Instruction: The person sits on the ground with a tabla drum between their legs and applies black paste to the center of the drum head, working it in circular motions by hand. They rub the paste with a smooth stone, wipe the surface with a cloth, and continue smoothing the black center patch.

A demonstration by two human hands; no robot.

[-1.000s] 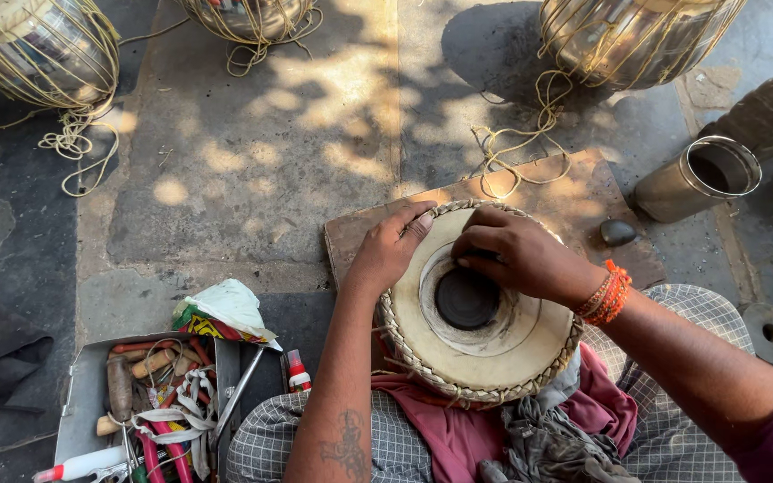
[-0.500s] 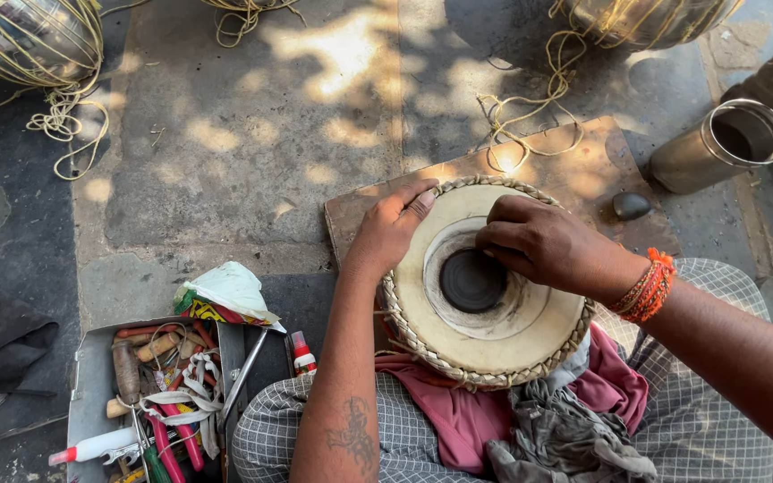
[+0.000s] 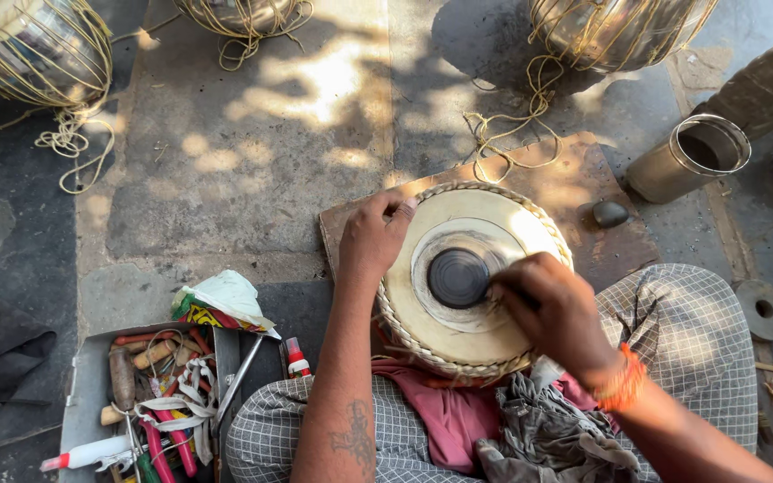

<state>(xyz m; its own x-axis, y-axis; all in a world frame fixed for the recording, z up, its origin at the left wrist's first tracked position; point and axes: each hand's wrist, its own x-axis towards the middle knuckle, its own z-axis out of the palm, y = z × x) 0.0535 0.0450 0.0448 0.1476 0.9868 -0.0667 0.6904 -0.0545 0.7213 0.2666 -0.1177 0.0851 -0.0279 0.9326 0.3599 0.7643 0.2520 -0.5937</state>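
Observation:
A round drum head (image 3: 471,277) of pale skin with a braided rim rests on my lap, over red and grey cloths. A black circular patch (image 3: 456,277) sits at its centre. My left hand (image 3: 373,237) grips the drum's left rim, fingers curled over the braid. My right hand (image 3: 552,309) is closed and presses at the right edge of the black patch; whether it holds anything is hidden by the fingers. An orange thread band circles my right wrist.
A wooden board (image 3: 574,188) lies under the drum, with a dark stone (image 3: 609,214) on it. A metal can (image 3: 691,156) stands at right. Rope-laced metal drum shells (image 3: 33,49) sit along the top. A tool box (image 3: 136,402) lies at lower left.
My right hand has moved from the top of the drum head down to the right side of the black patch. The view has shifted slightly. My left hand stays on the rim.

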